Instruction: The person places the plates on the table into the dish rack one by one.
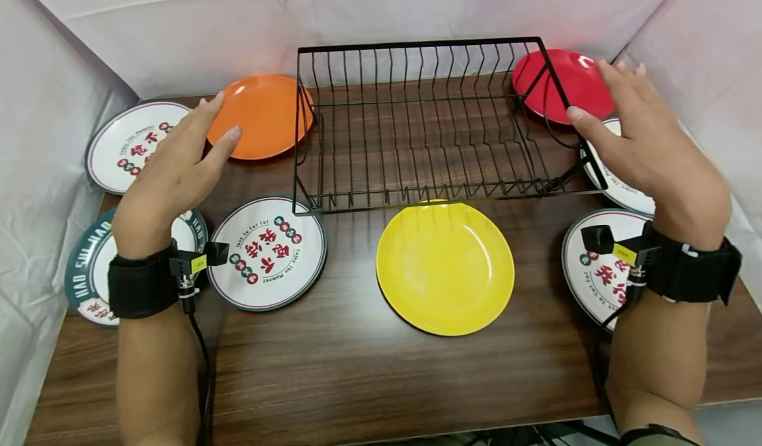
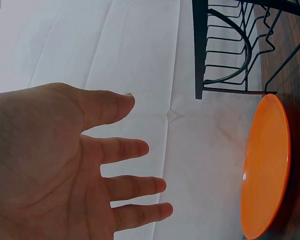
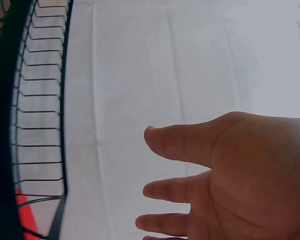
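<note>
My left hand (image 1: 172, 168) hovers with its fingers straight and the thumb spread, near the orange plate (image 1: 262, 118). In the left wrist view the left palm (image 2: 55, 170) is bare, apart from the orange plate (image 2: 267, 170). On the other side my right hand (image 1: 661, 141) also has its fingers extended, beside the right end of a black wire dish rack (image 1: 417, 45) and the red plate (image 1: 580, 85). The right wrist view shows nothing in that hand (image 3: 240, 175); whether its thumb touches the rack (image 3: 7, 150) I cannot tell.
A yellow plate (image 1: 445, 267) lies in front of the rack. White printed plates lie at left (image 1: 268, 254) and right (image 1: 586, 277), with a green-rimmed plate (image 1: 89, 267) at far left. White cloth (image 1: 178, 36) encloses the back and sides of the wooden table (image 1: 381, 386).
</note>
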Demonstrator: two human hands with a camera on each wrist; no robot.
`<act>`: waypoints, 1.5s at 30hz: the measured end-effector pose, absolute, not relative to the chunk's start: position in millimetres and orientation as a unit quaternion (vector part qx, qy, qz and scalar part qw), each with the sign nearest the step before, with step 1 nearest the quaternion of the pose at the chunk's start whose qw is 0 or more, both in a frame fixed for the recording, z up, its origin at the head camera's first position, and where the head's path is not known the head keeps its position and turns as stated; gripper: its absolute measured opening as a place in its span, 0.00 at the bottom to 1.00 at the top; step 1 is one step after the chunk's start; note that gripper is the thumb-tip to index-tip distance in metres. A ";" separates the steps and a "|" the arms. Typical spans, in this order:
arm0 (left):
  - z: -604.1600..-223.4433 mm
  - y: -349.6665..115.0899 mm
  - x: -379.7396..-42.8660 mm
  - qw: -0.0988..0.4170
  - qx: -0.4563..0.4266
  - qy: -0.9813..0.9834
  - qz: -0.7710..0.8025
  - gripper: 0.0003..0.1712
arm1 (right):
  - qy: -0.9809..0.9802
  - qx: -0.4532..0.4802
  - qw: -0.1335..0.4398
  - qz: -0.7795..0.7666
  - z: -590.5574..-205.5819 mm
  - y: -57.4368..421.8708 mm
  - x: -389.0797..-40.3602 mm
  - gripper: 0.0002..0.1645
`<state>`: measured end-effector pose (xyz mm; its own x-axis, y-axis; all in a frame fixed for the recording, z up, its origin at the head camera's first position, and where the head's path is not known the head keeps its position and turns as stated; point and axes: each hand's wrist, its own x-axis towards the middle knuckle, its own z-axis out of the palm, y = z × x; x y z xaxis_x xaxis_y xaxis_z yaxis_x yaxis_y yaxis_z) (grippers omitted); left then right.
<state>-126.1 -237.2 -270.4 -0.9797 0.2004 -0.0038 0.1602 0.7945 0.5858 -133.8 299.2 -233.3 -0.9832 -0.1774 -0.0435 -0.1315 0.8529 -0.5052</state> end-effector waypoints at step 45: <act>-274.7 -209.8 -159.8 0.061 0.153 0.935 0.315 0.38 | 0.929 0.004 0.113 -0.353 -367.3 257.0 -12.6 0.50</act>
<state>-159.8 -209.8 -274.7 -0.9459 0.3241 -0.0175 0.2473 0.7544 0.6080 -12.6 257.0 -367.3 -0.9745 -0.0729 -0.2121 0.0862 0.7512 -0.6544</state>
